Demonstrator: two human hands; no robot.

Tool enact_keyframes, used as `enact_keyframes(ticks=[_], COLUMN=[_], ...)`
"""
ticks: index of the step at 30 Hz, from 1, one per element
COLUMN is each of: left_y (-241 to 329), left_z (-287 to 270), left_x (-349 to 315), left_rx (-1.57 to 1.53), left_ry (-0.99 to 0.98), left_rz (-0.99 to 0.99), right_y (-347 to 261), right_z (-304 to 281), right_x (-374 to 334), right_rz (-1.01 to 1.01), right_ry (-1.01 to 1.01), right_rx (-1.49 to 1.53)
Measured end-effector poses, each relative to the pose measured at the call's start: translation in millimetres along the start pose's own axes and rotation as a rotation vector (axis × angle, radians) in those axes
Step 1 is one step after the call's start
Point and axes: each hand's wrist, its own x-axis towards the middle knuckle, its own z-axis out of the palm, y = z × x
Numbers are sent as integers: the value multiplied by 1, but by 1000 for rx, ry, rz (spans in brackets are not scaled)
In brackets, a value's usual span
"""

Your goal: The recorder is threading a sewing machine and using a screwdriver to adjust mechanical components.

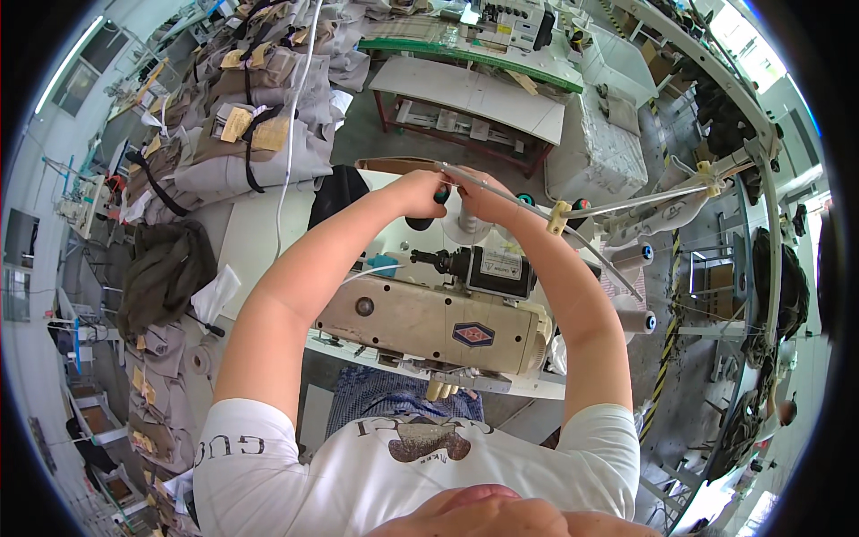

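Both my arms reach forward over a cream sewing machine [420, 318] to the back of its table. My left hand [420, 193] is closed, its fingers curled near a dark rounded object [419, 222] that shows partly beneath it. Close beside it, my right hand [481, 195] is also closed, fingertips bent toward the left ones, just under the end of a metal thread-stand rod [519, 204]. What either hand pinches is too small or hidden to name. Below the right hand stands a white thread cone [467, 227].
A black motor housing [501, 271] sits behind the machine. More thread cones [637, 321] stand at right, under the stand's arms. Stacked grey garment pieces [242, 148] with tags lie at left, near a dark cloth heap [168, 273]. Beyond is a white-topped bench [470, 94].
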Motion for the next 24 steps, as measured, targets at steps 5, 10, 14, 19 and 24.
enact_keyframes(ticks=[5, 10, 14, 19, 24], left_y=[-10, -20, -12, -3, 2], left_z=[-14, -26, -27, -29, -35], left_x=[-10, -15, -14, -11, -4], left_rx=[-400, -1372, -1584, -1090, -363], left_ry=[-36, -84, -81, -125, -259], left_rz=[-73, -146, -80, -100, 90], right_y=[16, 11, 8, 10, 13], right_z=[-23, -32, -34, -43, -43], right_x=[-3, 4, 16, 21, 19], right_rz=[377, 659, 702, 657, 568], right_ry=[-312, -107, 234, 297, 193], right_rx=[-98, 649, 1459, 1750, 1585])
